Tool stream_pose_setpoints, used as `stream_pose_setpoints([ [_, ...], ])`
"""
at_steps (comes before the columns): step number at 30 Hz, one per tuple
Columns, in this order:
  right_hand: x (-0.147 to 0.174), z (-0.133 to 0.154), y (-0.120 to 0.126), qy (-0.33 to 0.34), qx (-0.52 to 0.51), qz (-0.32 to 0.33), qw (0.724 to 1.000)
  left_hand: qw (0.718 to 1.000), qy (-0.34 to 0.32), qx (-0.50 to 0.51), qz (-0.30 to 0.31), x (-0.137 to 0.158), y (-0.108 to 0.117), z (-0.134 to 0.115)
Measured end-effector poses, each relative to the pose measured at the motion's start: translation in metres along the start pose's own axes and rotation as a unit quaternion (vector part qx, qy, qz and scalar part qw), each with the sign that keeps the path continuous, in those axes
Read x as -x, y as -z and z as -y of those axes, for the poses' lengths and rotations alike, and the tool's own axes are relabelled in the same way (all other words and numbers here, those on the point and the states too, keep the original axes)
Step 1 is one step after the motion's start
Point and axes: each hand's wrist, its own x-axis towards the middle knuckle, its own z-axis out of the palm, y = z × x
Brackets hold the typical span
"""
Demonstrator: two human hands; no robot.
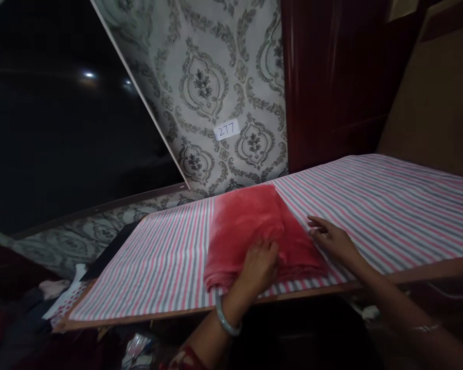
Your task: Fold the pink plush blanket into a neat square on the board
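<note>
I have a wall of damask wallpaper (202, 85) across the back of my head view, with a dark glossy screen (61, 118) leaning in on the left. Below it runs the table, its wooden edge (139, 316) showing under a pink, grey and white striped cloth (370, 205). On that, at the near edge in the middle, lies the red fabric (243, 210), folded in layers, its right part slanting out beyond the upper layer. I judge the step in hand to be settling this fold. My left hand (260, 259) rests on the fabric near the front, fingers bent; I cannot tell whether they pinch a layer or only press. My right hand (334, 241) is loose and holds nothing, fingers spread just beside the slanting right edge; whether the fingertips touch it I can't make out. As I read it, the next move calls for the left to steady the stack while the right takes that slanted edge and squares it. Smallest, a pale bangle (227, 321) circles the left wrist, and a paper card (227, 129) on the wall reads 277.
</note>
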Motion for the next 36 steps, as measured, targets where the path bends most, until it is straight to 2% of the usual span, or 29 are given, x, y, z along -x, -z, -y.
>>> stream_pose_setpoints([
  [1, -0.005, 0.003, -0.001, 0.016, 0.003, -0.003, 1.0, 1.0, -0.006, -0.009, -0.005, 0.005, -0.006, -0.002],
  [3, -0.016, 0.01, -0.007, 0.012, -0.027, 0.033, 0.999, 0.999, -0.006, -0.023, -0.03, 0.015, -0.011, 0.0],
  [9, -0.045, 0.036, -0.052, -0.087, -0.074, 0.146, 0.983, 0.993, 0.013, -0.066, -0.098, 0.035, -0.004, 0.017],
  [13, -0.069, 0.062, -0.079, -0.042, -0.092, 0.127, 0.987, 0.99, 0.006, -0.061, -0.13, 0.021, 0.01, 0.017],
  [16, -0.092, 0.077, -0.079, -0.007, -0.11, 0.102, 0.989, 0.982, -0.013, -0.061, -0.181, -0.002, 0.018, 0.002],
  [18, -0.102, 0.076, -0.069, -0.004, -0.133, 0.105, 0.986, 0.984, -0.027, -0.072, -0.164, -0.016, 0.013, -0.011],
  [22, -0.096, 0.047, -0.049, -0.055, -0.155, 0.111, 0.98, 0.993, -0.029, -0.105, -0.05, -0.026, -0.021, -0.032],
  [24, -0.086, 0.031, -0.045, -0.07, -0.155, 0.113, 0.979, 0.994, -0.03, -0.099, -0.035, -0.02, -0.036, -0.036],
  [26, -0.079, 0.021, -0.044, -0.075, -0.162, 0.113, 0.977, 0.996, -0.047, -0.064, -0.048, -0.01, -0.038, -0.036],
  [29, -0.072, 0.017, -0.043, -0.081, -0.172, 0.108, 0.976, 0.992, -0.089, 0.028, -0.087, 0.01, -0.02, -0.022],
  [31, -0.066, 0.019, -0.041, -0.086, -0.181, 0.119, 0.973, 0.982, -0.082, 0.077, -0.15, 0.022, -0.001, 0.0],
  [33, -0.06, 0.02, -0.039, -0.073, -0.178, 0.135, 0.972, 0.966, -0.016, 0.111, -0.231, 0.032, 0.014, 0.03],
  [35, -0.056, 0.019, -0.038, -0.05, -0.164, 0.141, 0.975, 0.937, 0.099, 0.168, -0.289, 0.038, 0.021, 0.064],
  [36, -0.055, 0.018, -0.037, -0.039, -0.157, 0.137, 0.977, 0.914, 0.162, 0.221, -0.299, 0.04, 0.021, 0.079],
])
